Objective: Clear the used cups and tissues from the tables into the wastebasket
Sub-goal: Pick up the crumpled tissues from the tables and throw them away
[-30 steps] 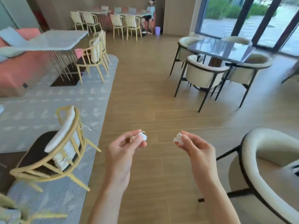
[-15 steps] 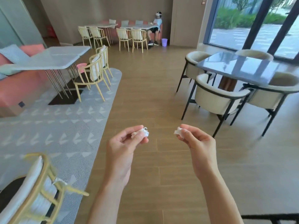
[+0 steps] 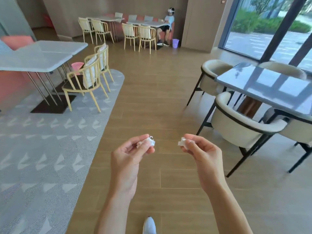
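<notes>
Tissues, small crumpled white paper wads, sit pinched, one (image 3: 148,142) in left hand (image 3: 130,156), one (image 3: 182,142) in right hand (image 3: 205,155); light fingertip holds could let them drop before reaching distant purple plastic wastebasket (image 3: 175,43).

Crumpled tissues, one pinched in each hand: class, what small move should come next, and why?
Probably keep walking toward the purple wastebasket by the far wall. The left hand and right hand each pinch a crumpled tissue, and that bin stands well beyond reach.

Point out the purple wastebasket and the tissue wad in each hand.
Purple wastebasket (image 3: 175,43): head view, front wall.
Left tissue wad (image 3: 149,142): head view, crumpled part showing past the fingertips.
Right tissue wad (image 3: 181,142): head view, its exposed left edge.
</notes>
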Demonstrator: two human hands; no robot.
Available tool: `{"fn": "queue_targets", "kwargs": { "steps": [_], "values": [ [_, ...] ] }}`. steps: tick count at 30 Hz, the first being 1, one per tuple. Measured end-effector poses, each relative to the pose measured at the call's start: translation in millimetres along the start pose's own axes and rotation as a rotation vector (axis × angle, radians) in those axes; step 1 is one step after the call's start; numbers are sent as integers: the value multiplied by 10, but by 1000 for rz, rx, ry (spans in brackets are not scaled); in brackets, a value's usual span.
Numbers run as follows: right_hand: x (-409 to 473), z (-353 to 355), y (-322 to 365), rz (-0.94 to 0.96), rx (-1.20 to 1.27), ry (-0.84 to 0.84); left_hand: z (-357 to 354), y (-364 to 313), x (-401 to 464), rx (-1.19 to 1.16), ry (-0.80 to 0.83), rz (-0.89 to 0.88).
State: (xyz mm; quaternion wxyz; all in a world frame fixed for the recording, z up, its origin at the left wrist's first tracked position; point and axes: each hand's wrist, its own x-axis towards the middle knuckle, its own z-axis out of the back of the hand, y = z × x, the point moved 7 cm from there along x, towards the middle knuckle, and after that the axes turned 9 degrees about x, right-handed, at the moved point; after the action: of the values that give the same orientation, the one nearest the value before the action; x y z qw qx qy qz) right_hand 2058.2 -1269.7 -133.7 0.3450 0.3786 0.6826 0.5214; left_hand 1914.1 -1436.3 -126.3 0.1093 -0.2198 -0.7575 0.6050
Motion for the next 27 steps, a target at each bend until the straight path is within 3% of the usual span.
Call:
{"fn": "queue_targets", "kwargs": {
  "steps": [5,12,19,27],
  "values": [
    [1472,-403,327,66,13,-71,-637,-256,1577,4,91,-18],
    [2840,-940,363,46,13,-70,-1157,-297,2991,39,121,-5],
    [4659,-1486,65,8,34,-33,-1500,-112,4673,115,37,22],
    [6941,-2554,380,37,74,104,-1969,-732,6851,42,-117,-137]
  ]
}}
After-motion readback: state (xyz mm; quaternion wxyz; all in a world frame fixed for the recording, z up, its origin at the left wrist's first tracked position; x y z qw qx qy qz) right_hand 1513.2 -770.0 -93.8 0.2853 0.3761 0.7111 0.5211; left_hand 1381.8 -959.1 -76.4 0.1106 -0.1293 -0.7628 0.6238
